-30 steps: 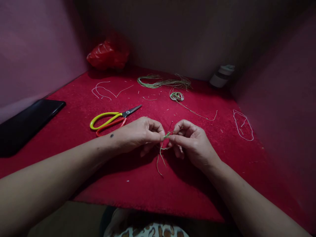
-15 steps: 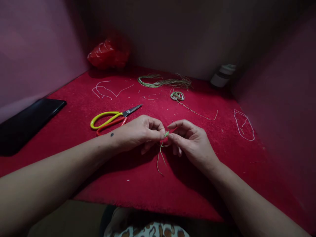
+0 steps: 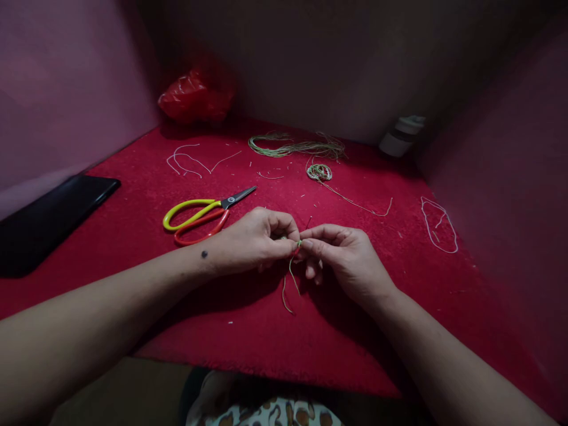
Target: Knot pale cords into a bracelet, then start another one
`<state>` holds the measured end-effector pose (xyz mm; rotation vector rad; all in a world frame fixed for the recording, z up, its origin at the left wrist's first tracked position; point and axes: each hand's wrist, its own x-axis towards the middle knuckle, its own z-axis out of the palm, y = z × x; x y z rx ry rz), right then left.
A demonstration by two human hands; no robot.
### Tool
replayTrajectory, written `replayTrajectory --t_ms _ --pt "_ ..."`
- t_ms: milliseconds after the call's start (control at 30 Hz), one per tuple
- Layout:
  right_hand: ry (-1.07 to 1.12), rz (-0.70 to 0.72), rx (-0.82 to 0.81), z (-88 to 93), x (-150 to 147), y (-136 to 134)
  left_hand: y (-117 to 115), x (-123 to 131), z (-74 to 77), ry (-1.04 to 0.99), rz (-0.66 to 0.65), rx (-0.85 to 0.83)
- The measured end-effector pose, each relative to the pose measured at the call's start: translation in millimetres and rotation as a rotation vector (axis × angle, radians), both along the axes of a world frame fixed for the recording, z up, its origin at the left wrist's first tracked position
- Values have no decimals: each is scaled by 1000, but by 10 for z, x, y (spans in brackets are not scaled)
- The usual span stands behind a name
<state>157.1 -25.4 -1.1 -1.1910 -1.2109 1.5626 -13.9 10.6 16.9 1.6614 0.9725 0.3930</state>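
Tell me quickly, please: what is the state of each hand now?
Left hand: closed, fingers pinching the thin green knotted cord.
Right hand: closed, fingers pinching the same cord at its knot; loose ends hang below.

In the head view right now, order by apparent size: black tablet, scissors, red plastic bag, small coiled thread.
1. black tablet
2. scissors
3. red plastic bag, though farther away, so unsure against the scissors
4. small coiled thread

Two bare forearms, no sleeves, rings or watch; left hand (image 3: 251,239) with a small dark mark at the wrist; right hand (image 3: 348,257) unmarked; patterned cloth at the lap
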Motion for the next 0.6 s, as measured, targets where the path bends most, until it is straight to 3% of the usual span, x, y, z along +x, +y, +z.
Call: replayTrajectory --t_ms 200,433,600 --pt "9 10 -72 -43 11 16 -27 19 -23 70 -23 189" --pt "-17 -10 -63 -55 19 20 8 0 39 7 -47 -17" --pt "-47 -28 -25 -53 -3 27 24 -7 44 0 -39 -45"
